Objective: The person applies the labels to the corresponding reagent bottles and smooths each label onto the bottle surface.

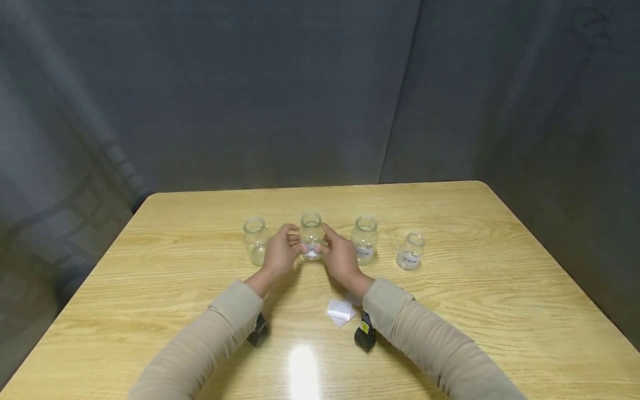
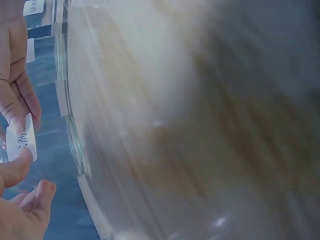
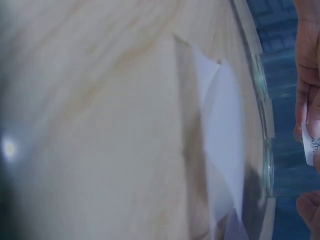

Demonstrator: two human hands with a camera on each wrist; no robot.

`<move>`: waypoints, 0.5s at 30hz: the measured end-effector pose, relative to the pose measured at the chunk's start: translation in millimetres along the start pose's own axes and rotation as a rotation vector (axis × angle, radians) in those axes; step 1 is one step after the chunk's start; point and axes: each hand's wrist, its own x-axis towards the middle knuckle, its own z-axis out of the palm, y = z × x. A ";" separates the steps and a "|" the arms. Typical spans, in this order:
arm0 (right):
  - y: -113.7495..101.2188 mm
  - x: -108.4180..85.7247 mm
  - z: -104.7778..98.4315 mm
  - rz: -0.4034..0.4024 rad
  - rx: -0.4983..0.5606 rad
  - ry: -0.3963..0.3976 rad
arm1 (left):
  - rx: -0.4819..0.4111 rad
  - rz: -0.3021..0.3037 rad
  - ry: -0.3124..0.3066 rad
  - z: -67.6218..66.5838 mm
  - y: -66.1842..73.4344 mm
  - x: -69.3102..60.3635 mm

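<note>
Sleeves point(image 1: 435, 347) closest; L grip point(image 1: 281, 251) and R grip point(image 1: 342, 258) both pinched in on the label point(image 1: 312, 251), front of 2nd jar point(image 1: 311, 231) from L on the bench point(image 1: 150, 289). Sticking step, prob.; next calls for pressing it flat w/o creases.

Between left hand point(image 1: 281, 251) and right hand point(image 1: 342, 256), the jar point(image 1: 311, 230) label point(image 2: 25, 139) shows "剂"; right of both, a far jar point(image 2: 39, 21) tag point(image 2: 35, 6) reads "试剂".
</note>
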 end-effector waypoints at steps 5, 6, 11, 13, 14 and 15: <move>1.5 1.1 1.7 -0.022 -0.017 0.017 | 0.053 0.039 0.001 0.3 -1.1 1.0; 2.1 1.4 2.2 -0.028 -0.023 0.027 | 0.062 0.052 0.005 0.5 -1.0 1.0; 3.4 3.6 3.3 -0.040 -0.033 0.068 | 0.124 0.078 0.033 1.3 -0.2 2.8; 2.9 4.8 3.3 -0.029 -0.031 0.071 | 0.139 0.071 0.041 1.1 0.4 4.2; 2.6 5.3 3.5 -0.019 -0.029 0.074 | 0.138 0.060 0.043 1.1 0.6 4.9; 2.1 6.0 3.8 -0.004 -0.024 0.073 | 0.132 0.049 0.043 0.8 0.9 5.2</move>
